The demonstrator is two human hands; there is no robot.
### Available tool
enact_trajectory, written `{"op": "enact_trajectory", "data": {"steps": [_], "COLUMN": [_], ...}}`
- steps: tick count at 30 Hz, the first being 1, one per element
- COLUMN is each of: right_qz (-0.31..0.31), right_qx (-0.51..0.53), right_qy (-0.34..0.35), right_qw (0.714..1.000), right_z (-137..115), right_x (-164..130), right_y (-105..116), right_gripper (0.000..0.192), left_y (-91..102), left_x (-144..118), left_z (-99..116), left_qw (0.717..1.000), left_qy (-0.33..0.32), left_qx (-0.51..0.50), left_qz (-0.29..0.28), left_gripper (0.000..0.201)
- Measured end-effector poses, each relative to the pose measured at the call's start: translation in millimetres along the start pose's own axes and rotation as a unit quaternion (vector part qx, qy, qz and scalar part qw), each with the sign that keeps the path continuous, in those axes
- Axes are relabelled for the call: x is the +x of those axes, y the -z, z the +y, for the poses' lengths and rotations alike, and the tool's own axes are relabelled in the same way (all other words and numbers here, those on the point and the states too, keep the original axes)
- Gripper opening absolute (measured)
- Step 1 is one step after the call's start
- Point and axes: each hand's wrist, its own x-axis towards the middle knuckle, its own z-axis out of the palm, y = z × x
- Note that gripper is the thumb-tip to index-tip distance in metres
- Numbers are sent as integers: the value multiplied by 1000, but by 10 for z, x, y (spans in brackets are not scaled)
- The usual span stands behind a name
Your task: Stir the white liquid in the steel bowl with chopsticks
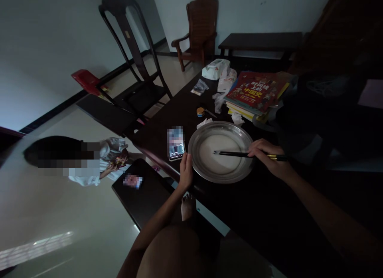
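Observation:
A wide metal basin (pixel 206 176) stands on the dark table, with a pale, whitish layer (pixel 223 144) in its bottom. In my right hand (pixel 269 156) is a pair of black chopsticks (pixel 231 153) with gold bands, held over the basin's right rim. Their tips reach down to the pale layer; whether they dip into it I cannot tell. My left hand (pixel 186 172) grips the basin's left rim, its fingers partly hidden. Just beyond that hand lies a phone (pixel 176 148) with a lit screen, partly blurred.
Beyond the basin are a small jar (pixel 200 111), crumpled tissue (pixel 237 118), plastic bags (pixel 227 79) and a stack of books (pixel 255 92). A person (pixel 112 154) is at the left by a dark stool (pixel 149 198). Wooden chairs (pixel 202 26) and a bench (pixel 260 42) stand behind.

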Motion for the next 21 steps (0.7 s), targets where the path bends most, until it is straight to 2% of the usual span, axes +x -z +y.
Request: {"op": "enact_trajectory", "data": {"steps": [3,5,7,10,13,16,18,21], "right_qz": [-11,-27,-16,16,-9,-34,-14,10], "right_qx": [8,-2,-14,-6,12,0,-9,5], "right_qy": [1,3,2,-6,-6,0,-8,-16], "right_qw": [1000,1000,1000,1000,1000,999,1000,1000], "right_z": [-4,-10,-10,-3,-11,-16,-7,8], "right_x": [1,3,5,6,6,5,2,-1], "right_y": [5,-3,-9,4,14,3,3,16], "right_gripper": [26,22,17,23,27,19,17,25], "left_y": [-5,-10,-12,-8,-1,1,0,-3], "left_x": [5,5,4,5,7,6,2,-1], "left_z": [4,9,10,-1,-12,-4,9,28], "left_qw": [999,999,999,1000,1000,1000,1000,1000], "left_qy": [-34,-43,-40,-27,-10,0,-8,-19], "left_qx": [-8,-9,-5,-1,4,9,10,14], "left_qz": [-22,-19,-6,-6,-7,7,-3,-14], "left_gripper": [57,56,53,50,49,50,53,57]}}
